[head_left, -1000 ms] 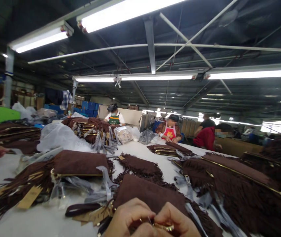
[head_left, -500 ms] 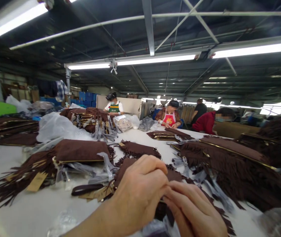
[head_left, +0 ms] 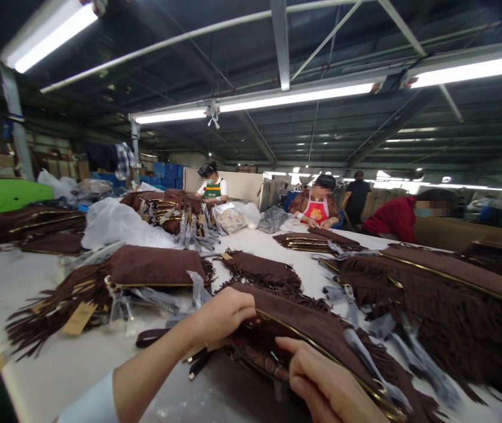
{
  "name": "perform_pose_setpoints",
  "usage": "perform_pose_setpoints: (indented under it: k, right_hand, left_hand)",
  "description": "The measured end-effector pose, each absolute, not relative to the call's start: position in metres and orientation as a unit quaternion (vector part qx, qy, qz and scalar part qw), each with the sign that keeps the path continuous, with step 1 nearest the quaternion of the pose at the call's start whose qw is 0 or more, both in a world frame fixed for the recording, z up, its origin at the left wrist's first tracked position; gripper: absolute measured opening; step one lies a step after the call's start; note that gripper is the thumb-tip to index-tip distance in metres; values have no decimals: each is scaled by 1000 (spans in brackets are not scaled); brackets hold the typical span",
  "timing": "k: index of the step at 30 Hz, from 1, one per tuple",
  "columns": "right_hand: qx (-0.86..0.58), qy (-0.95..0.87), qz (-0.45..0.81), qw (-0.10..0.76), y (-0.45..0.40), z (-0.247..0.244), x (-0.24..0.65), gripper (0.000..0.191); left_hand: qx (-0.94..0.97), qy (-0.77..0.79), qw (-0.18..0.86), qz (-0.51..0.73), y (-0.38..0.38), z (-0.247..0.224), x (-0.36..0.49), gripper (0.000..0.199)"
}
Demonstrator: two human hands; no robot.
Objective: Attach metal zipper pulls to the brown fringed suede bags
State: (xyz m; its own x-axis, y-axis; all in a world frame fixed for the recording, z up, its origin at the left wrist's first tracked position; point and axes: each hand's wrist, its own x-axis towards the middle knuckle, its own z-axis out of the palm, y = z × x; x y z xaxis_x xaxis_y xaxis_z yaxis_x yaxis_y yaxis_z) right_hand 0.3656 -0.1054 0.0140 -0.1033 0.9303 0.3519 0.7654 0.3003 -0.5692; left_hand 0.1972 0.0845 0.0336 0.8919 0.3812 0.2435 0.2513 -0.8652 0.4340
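A dark brown fringed clutch bag (head_left: 295, 311) lies in front of me, its gold zipper undone and its patterned lining showing. Fingers closed, my left hand (head_left: 224, 311) grips the bag's rim at the left end of the opening. My right hand (head_left: 321, 376) is at the mouth of the bag, index finger stretched towards the lining and the other fingers curled. I see nothing held in it. A dark wrist strap (head_left: 151, 336) sticks out on the left, beside my left forearm.
Another fringed bag (head_left: 154, 264) with a tan tag (head_left: 78, 317) lies left on the white table (head_left: 48, 376). Stacked brown bags (head_left: 431, 288) fill the right side. Clear plastic (head_left: 121, 226) lies further back. Several co-workers are beyond, one in a red apron (head_left: 316, 210).
My hands were close together over the bag; now they are apart, with the left at the rim and the right at the opening. The bag's open mouth and lining have come into view.
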Motion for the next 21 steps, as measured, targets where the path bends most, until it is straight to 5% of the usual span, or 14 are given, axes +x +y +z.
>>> perform_pose_setpoints:
  k: [9, 21]
  right_hand:
    - [-609, -758, -192, 131, -65, -37, 363, 29]
    - [-574, -740, 78, 341, -32, -27, 338, 19]
  left_hand:
    - [917, 242, 234, 215, 95, 17, 219, 26]
    - [854, 335, 372, 139, 138, -13, 249, 31]
